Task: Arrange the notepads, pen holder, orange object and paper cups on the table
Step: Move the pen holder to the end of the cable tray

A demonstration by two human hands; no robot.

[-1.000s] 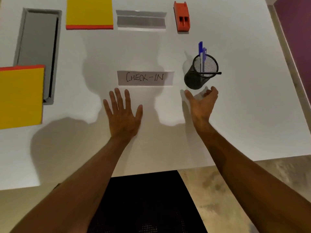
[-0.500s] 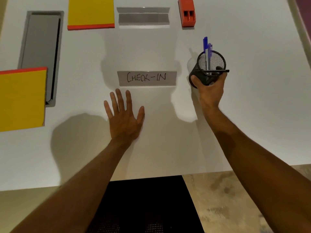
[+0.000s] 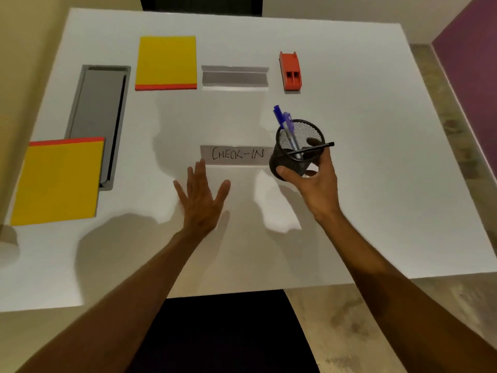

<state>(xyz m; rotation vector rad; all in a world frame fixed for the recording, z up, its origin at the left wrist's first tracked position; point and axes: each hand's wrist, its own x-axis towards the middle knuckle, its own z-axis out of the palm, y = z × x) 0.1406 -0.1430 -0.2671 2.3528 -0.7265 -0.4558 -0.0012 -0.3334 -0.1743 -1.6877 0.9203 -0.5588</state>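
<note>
My right hand [image 3: 316, 181] grips a black mesh pen holder [image 3: 294, 154] with blue pens in it, held tilted just right of the "CHECK-IN" sign [image 3: 236, 155]. A black pen lies across its rim. My left hand [image 3: 201, 197] rests flat on the white table [image 3: 376, 157], fingers spread, just below the sign. One yellow notepad [image 3: 166, 61] with an orange edge lies at the back. A second yellow notepad [image 3: 59, 181] lies at the left edge. The orange object [image 3: 290, 71] sits at the back right. No paper cups are in view.
A grey recessed tray [image 3: 98, 117] runs along the left side, partly under the near notepad. A blank grey sign holder [image 3: 235, 76] lies between the far notepad and the orange object. A dark chair [image 3: 223, 332] stands below the table's near edge.
My right hand reached the pen holder, closed round it and now holds it tilted beside the sign. My left hand stayed flat on the table. The camera view pulled back.
</note>
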